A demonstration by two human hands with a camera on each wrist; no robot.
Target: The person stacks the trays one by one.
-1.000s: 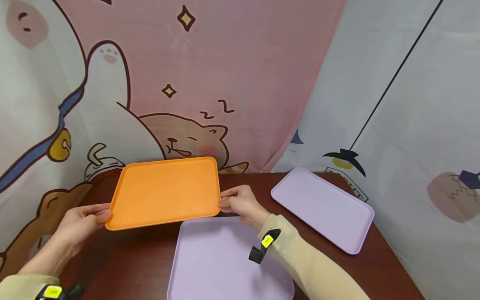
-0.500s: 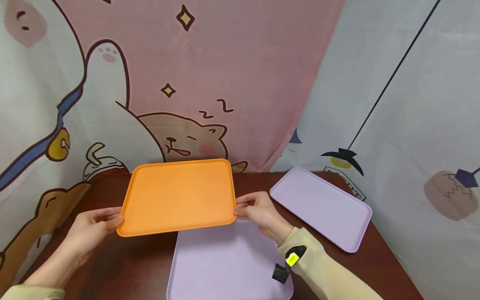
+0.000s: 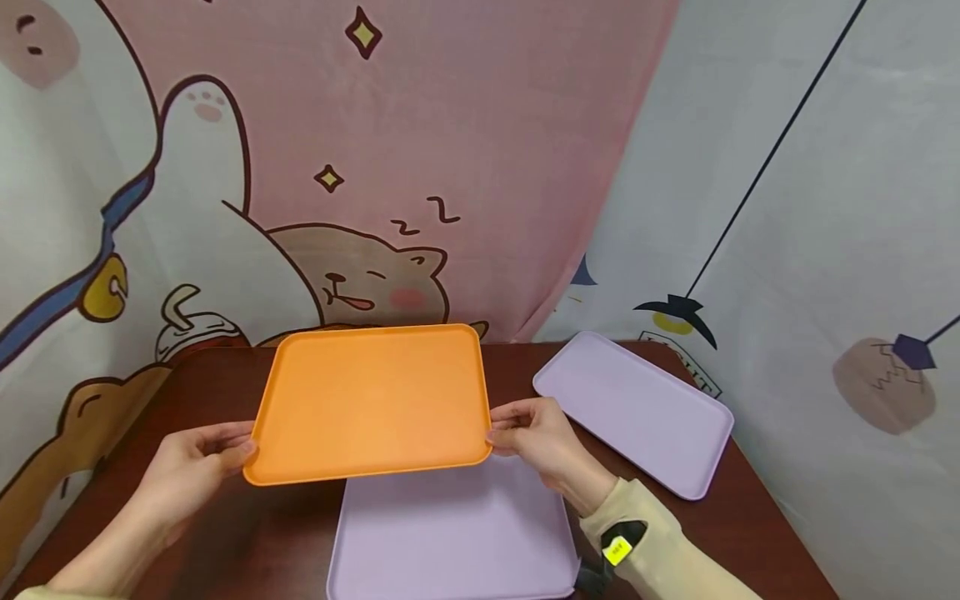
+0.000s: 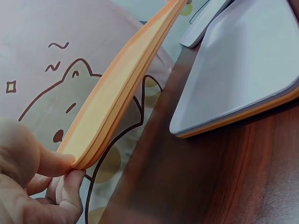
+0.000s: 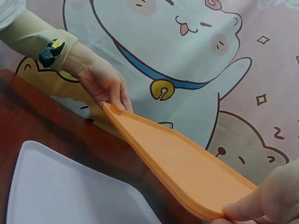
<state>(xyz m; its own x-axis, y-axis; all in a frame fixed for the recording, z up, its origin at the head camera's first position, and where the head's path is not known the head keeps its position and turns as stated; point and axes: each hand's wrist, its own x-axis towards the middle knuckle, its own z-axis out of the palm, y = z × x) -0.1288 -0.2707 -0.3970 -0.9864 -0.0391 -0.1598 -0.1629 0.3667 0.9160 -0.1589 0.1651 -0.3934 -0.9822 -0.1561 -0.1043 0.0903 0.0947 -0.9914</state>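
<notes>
Holding: the orange tray (image 3: 372, 402) was gripped at its short edges by the left hand (image 3: 197, 465) and right hand (image 3: 542, 438).
Place: it was held up over the near purple tray (image 3: 450, 533) on the tabletop (image 3: 247, 542).
Left: it was not yet put down.

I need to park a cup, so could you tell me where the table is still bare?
Bare wood shows on the table left of the near lilac tray, and at the back between the orange tray and far lilac tray. The centre-right is crowded.
</notes>
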